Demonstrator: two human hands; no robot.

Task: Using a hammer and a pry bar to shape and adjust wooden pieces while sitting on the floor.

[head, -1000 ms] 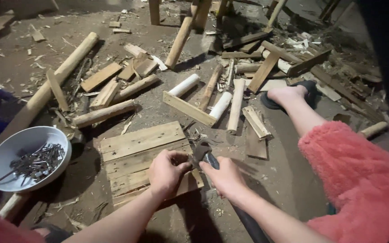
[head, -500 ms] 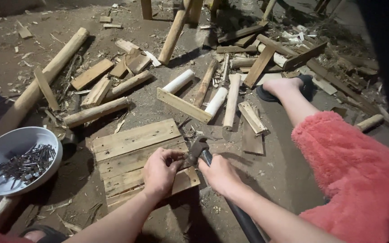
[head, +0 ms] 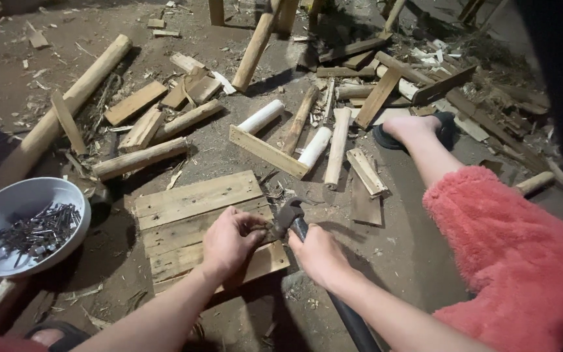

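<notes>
The left hand point(head: 229, 242) is pinching something small, too small to tell, on the slatted board point(head: 197, 225) lying on the floor. The right hand point(head: 320, 255) is gripping the hammer point(head: 290, 214), its head at three o'clock from those fingers, handle running toward five o'clock.

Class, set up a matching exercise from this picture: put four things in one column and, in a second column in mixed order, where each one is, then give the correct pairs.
Things
1. hammer
2. nails
3. plank panel
4. white tube

Places
A. lying on the dirt among the wood offcuts, far side of the panel
B. heaped in the white bowl at the left
C. gripped near its head by the right hand
D. flat on the ground under the left hand

Pairs: 1-C, 2-B, 3-D, 4-A
</notes>
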